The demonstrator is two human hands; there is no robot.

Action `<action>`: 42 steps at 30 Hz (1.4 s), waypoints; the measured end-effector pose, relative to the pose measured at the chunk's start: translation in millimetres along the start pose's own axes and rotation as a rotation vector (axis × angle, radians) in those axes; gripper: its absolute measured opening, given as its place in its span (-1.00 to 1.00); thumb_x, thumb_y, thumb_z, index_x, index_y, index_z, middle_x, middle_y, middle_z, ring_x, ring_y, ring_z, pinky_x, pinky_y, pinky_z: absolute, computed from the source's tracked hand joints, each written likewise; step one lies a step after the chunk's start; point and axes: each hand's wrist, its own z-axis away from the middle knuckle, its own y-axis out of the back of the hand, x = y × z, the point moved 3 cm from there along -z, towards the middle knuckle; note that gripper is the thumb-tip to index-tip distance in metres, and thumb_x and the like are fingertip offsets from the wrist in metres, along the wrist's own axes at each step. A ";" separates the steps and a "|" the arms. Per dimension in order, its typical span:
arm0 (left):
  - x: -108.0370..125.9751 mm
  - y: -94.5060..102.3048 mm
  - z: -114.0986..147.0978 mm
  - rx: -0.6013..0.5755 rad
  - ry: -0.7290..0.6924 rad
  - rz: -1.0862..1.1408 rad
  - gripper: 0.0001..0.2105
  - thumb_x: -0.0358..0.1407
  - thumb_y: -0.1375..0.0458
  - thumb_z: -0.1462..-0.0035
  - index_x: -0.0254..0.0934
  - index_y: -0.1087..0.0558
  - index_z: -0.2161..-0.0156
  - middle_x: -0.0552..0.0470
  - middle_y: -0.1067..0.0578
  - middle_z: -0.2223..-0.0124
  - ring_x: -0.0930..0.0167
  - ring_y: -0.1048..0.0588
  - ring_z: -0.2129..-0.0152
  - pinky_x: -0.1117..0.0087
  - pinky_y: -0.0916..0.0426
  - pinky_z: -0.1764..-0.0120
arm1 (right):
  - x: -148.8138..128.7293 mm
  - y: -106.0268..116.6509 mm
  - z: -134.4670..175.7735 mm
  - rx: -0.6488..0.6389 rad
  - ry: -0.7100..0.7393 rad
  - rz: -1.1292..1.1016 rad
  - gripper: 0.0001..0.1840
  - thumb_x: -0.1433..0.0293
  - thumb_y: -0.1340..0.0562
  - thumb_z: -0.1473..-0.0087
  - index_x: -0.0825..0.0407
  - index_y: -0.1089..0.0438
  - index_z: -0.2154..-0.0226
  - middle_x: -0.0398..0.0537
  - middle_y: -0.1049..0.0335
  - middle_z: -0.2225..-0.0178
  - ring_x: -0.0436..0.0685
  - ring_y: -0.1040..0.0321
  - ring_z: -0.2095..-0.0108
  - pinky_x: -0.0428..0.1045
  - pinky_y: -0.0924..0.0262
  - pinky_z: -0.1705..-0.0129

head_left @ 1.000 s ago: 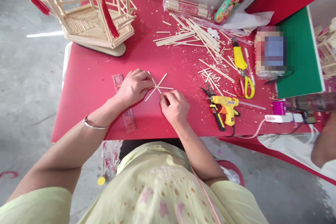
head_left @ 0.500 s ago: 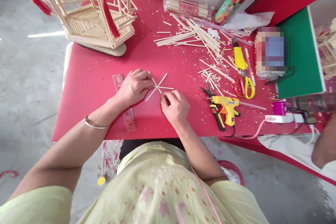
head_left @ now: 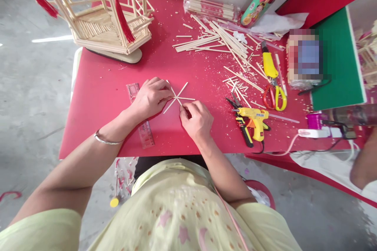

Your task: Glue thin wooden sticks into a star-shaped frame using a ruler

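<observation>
A star of thin wooden sticks (head_left: pixel 183 97), crossing at one middle point, lies on the red tabletop (head_left: pixel 97 98) between my hands. My left hand (head_left: pixel 153 96) is closed on the star's left side, thumb and forefinger pinching a stick near the crossing. From the lower right, my right hand (head_left: pixel 196 119) pinches the end of another stick of the star. A clear plastic ruler (head_left: pixel 146 135) lies partly under my left hand and forearm, its middle hidden.
A stick-built lantern frame (head_left: pixel 103 27) with red tassels stands at the back left. Loose sticks (head_left: pixel 229 41) and crumbs lie at the back. To the right are a yellow glue gun (head_left: pixel 255 119), pliers (head_left: pixel 244 131), scissors (head_left: pixel 275 96), a utility knife (head_left: pixel 268 62) and a power strip (head_left: pixel 318 132).
</observation>
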 end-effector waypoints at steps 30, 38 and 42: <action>-2.6 -0.3 0.1 0.010 -0.020 0.013 -0.68 -0.22 -0.08 -0.45 -0.18 -0.70 0.15 -0.13 -0.63 0.11 0.22 -0.47 0.17 0.14 -0.35 0.07 | -1.1 2.0 0.7 0.021 0.003 -0.038 -0.83 0.28 -0.29 -0.37 -0.06 -0.61 0.14 -0.04 -0.58 0.21 0.14 -0.51 0.17 0.01 -0.27 0.18; -3.5 0.1 0.7 0.001 -0.035 0.013 -0.68 -0.20 -0.07 -0.48 -0.19 -0.70 0.10 -0.13 -0.63 0.10 0.23 -0.49 0.16 0.14 -0.37 0.04 | -0.4 1.9 0.2 0.016 -0.003 -0.044 -0.84 0.28 -0.30 -0.36 -0.07 -0.61 0.14 -0.04 -0.57 0.21 0.14 -0.51 0.16 0.01 -0.27 0.19; -4.6 -0.8 1.4 0.010 -0.039 0.002 -0.67 -0.18 -0.08 -0.49 -0.19 -0.70 0.11 -0.13 -0.63 0.10 0.23 -0.49 0.15 0.14 -0.37 0.03 | 0.0 1.6 0.6 0.010 -0.002 -0.047 -0.85 0.28 -0.30 -0.37 -0.07 -0.61 0.14 -0.04 -0.57 0.21 0.14 -0.52 0.16 0.01 -0.28 0.18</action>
